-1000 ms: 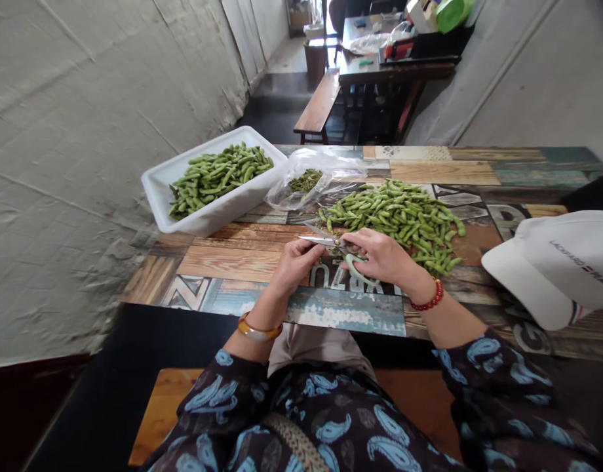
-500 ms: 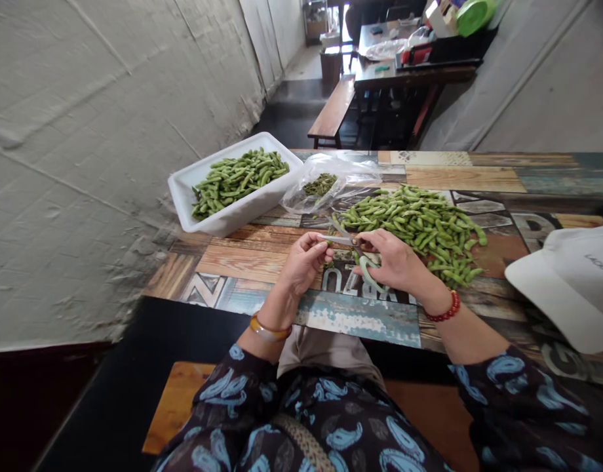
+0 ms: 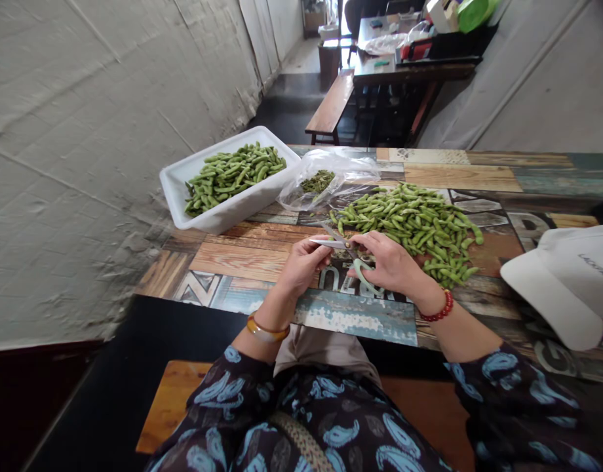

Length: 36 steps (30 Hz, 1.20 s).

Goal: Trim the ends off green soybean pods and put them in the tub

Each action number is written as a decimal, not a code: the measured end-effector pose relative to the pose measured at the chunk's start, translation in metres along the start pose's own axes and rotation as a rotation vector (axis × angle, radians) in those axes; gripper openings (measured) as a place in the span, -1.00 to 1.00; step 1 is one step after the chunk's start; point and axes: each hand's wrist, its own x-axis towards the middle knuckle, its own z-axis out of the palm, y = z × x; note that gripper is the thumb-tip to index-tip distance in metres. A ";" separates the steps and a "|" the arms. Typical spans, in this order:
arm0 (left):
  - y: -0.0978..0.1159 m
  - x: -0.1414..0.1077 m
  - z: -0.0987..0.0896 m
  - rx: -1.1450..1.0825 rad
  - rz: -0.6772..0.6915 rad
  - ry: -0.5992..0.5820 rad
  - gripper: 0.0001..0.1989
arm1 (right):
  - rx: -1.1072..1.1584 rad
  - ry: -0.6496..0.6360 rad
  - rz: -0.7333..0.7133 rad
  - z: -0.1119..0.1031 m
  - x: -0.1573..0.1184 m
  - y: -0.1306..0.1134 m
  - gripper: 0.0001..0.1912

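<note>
My right hand (image 3: 387, 259) grips a pair of scissors (image 3: 363, 278) by the pale green handles. The blades are parted and point left, the lower one reaching my left hand (image 3: 304, 263). That hand is closed in a pinch around a green edamame pod, mostly hidden by the fingers and blade. Just beyond my right hand, a loose heap of edamame pods (image 3: 414, 216) lies on the table. Farther left stands a white plastic tub (image 3: 223, 219) holding many more pods. Beside the tub, a clear plastic bag (image 3: 353, 165) contains small greenish trimmings (image 3: 318, 181).
The table (image 3: 247, 257) has a patchwork wood print. A white cap (image 3: 562, 282) sits at its right side, and a rough pale wall (image 3: 75, 183) rises on the left. Behind are a wooden bench (image 3: 331, 105) and another table (image 3: 375, 75) with clutter.
The lower scissor blade now lies across my left fingertips, where a green bit showed before. Both hands remain close together, and the whole view has shifted slightly.
</note>
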 end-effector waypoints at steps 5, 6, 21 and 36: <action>-0.001 0.000 0.000 0.047 0.034 0.035 -0.70 | -0.004 0.000 -0.007 0.001 0.000 0.001 -0.42; -0.002 0.000 -0.001 0.060 0.042 0.039 -0.70 | -0.005 0.002 -0.008 0.001 0.000 0.001 -0.42; -0.002 -0.001 -0.002 0.167 0.120 0.014 -0.74 | -0.015 -0.015 -0.011 -0.003 0.001 -0.002 -0.39; -0.007 0.002 -0.007 0.164 0.113 0.010 -0.69 | -0.012 -0.029 -0.022 -0.003 0.000 -0.002 -0.38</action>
